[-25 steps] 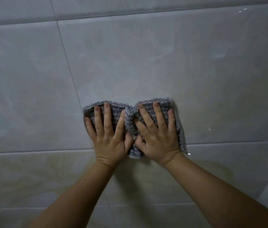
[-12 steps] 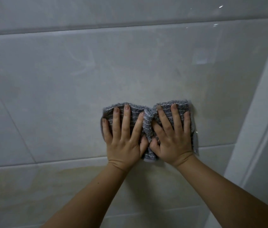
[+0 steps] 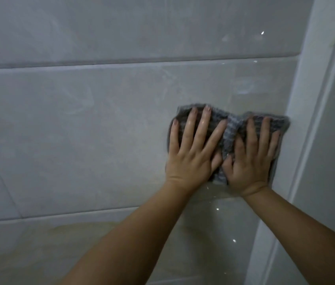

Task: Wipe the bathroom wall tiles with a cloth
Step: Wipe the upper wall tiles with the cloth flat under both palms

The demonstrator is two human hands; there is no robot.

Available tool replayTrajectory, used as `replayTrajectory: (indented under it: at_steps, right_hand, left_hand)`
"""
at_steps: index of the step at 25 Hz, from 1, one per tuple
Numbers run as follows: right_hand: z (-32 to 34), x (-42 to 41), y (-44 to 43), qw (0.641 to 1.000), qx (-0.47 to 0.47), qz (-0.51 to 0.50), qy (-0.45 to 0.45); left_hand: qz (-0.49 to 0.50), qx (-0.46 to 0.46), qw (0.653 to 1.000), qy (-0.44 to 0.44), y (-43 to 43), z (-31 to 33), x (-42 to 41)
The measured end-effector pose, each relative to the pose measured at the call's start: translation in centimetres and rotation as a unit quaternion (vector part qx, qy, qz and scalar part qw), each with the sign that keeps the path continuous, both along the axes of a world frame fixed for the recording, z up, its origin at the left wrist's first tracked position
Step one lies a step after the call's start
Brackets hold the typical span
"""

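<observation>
Fingers [image 3: 191, 128] of your left hand [image 3: 191, 155] lie straight and spread wide, flat on the grey ribbed fabric cloth [image 3: 231, 130]; those of your right hand [image 3: 248, 161] lie the same way, just beside it, thumbs nearly touching. Neither hand grips the cloth: both press it against the glossy pale grey wall tiles [image 3: 100, 130]. Between the two hands the cloth bunches into a raised fold. Its right edge touches the white vertical frame moulding [image 3: 314, 120] that bounds the tiled surface on the right. Note two horizontal grout lines [image 3: 121, 65], one above the cloth and one below your wrists. Faint smear marks show on the tile to the left of the cloth. Yellowish staining [image 3: 70, 233] shows on the lower tile row, and small bright glints dot the tile beneath your right wrist.
</observation>
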State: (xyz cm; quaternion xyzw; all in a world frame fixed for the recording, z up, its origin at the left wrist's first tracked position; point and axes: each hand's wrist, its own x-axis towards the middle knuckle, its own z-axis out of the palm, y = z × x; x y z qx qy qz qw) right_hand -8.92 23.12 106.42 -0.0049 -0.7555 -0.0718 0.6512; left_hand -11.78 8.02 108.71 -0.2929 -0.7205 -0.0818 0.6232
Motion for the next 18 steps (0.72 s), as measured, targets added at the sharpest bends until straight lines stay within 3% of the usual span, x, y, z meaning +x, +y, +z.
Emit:
replayTrajectory:
  at_steps: [4, 13, 18]
  right_hand:
    - [3.8, -0.6, -2.0, 0.996, -0.083, -0.015, 0.040]
    - [-2.2, -0.9, -6.9, 0.994, 0.080, 0.036, -0.059]
    - [3.4, -0.2, -2.1, 0.998, 0.059, 0.026, -0.019]
  left_hand:
    - [-0.011, 0.018, 1.000, -0.010, -0.3, 4.1, -0.1]
    - [0.068, 0.048, 0.996, -0.014, -7.6, -5.6, -1.6]
    - [0.034, 0.058, 0.997, -0.023, -2.7, 1.0, -0.7]
